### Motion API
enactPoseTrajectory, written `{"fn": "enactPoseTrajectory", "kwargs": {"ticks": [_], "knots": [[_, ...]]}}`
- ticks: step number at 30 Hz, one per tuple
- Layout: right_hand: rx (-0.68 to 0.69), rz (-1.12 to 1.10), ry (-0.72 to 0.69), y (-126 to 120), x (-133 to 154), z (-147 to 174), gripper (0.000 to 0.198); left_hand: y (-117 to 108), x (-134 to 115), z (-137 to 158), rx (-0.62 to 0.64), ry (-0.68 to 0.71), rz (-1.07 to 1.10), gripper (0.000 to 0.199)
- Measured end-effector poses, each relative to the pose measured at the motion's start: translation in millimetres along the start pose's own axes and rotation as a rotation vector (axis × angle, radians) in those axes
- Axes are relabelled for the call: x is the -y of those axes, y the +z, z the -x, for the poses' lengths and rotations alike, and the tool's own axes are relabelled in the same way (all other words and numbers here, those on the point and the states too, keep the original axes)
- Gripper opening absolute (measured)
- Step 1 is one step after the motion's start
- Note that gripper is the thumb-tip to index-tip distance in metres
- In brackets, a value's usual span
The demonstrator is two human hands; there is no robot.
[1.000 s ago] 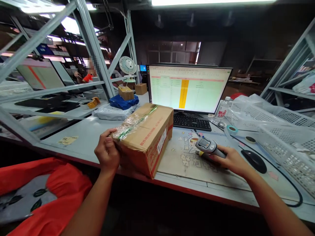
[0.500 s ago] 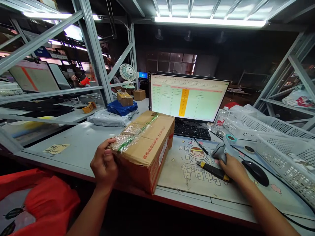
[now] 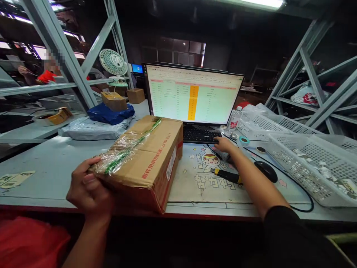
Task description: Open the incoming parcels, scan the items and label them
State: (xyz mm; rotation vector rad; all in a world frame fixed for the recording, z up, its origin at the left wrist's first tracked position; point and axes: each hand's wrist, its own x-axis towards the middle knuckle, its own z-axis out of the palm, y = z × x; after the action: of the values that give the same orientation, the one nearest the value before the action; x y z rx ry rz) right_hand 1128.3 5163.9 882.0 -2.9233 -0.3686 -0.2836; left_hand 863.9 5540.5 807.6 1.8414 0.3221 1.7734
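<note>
A taped cardboard box (image 3: 156,149) with red print and a green tape strip stands tilted on the desk's front edge. My left hand (image 3: 90,186) is closed on its near left corner, thumb at the side and fingers over the top. Over the right end of the black keyboard (image 3: 198,134) is my right hand (image 3: 224,144), with a finger stretched onto the keys and nothing held. A yellow-and-black utility knife (image 3: 227,175) lies on the printed desk mat (image 3: 186,190), partly behind my right forearm. The forearm mostly hides the grey scanner.
Behind the keyboard stands a lit monitor (image 3: 192,96) with a spreadsheet. White baskets (image 3: 301,163) line the right side, a black mouse (image 3: 266,171) beside them. At left are plastic-wrapped parcels (image 3: 96,128), a small fan (image 3: 113,63) and metal rack posts. A person sits far left.
My right hand has let go of the grey scanner and moved forward and left to the keyboard. My left hand keeps its grip on the box. The camera view has shifted right and down.
</note>
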Motion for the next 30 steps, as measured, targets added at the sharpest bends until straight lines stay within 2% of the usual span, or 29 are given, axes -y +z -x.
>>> {"fn": "enactPoseTrajectory", "kwargs": {"ticks": [4, 8, 15, 20, 23, 26, 28, 30], "knots": [[0.051, -0.017, -0.058, 11, 15, -5, 0.044, 2, 0, 0, -0.043, 0.018, -0.002, 0.056], [0.108, -0.014, -0.099, 13, 26, -15, 0.043, 0, 2, 0, 0.007, 0.036, 0.004, 0.051], [0.182, 0.025, -0.101, 12, 36, -30, 0.045, -2, 4, 0, 0.028, 0.029, 0.031, 0.045], [0.194, 0.044, -0.081, 20, 44, -29, 0.048, 0, 4, -2, 0.023, 0.006, 0.038, 0.045], [0.198, 0.052, -0.095, 24, 42, -10, 0.051, 0, 4, -7, 0.024, -0.035, 0.064, 0.044], [0.232, 0.052, -0.164, 23, 27, 31, 0.049, -4, 10, -17, 0.004, -0.136, 0.153, 0.044], [0.252, 0.045, -0.207, 22, 9, 65, 0.049, -6, 19, -29, 0.046, -0.258, 0.276, 0.045], [0.278, 0.044, -0.224, 22, -9, 97, 0.052, -3, 30, -46, 0.146, -0.421, 0.417, 0.044]]}}
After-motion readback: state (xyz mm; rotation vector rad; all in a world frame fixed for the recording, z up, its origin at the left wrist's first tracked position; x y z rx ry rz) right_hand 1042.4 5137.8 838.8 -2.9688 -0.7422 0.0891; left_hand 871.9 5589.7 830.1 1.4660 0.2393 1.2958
